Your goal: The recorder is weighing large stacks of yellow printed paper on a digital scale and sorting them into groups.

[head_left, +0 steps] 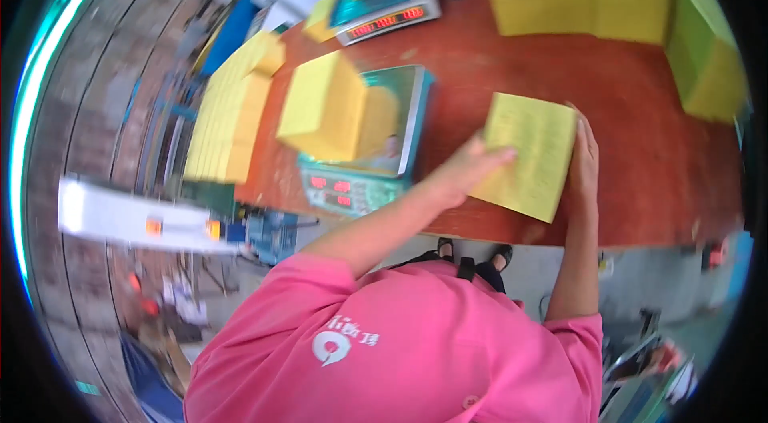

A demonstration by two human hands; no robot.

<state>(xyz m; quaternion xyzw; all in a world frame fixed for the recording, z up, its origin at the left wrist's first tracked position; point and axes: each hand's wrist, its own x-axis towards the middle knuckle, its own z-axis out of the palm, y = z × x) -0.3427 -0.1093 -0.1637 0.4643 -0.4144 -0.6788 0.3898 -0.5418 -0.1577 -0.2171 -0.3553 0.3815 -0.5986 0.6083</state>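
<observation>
Yellow pack (531, 153) is rt of near scale (352, 195); L hand (464, 171) pinches its left side, thumb on face, other fingers hidden, & R hand (586, 161) curls along its rt edge. Yellow block (320, 105) sits on near scale, w/ yellow stack (230, 119) left of it.

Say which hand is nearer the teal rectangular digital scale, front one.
Left. The left hand is right of the scale, on the left side of a yellow rectangular package; the right hand is farther right, at the package's right edge.

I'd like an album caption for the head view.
Left fingers and right fingers hold a yellow pack near a loaded scale.
</observation>
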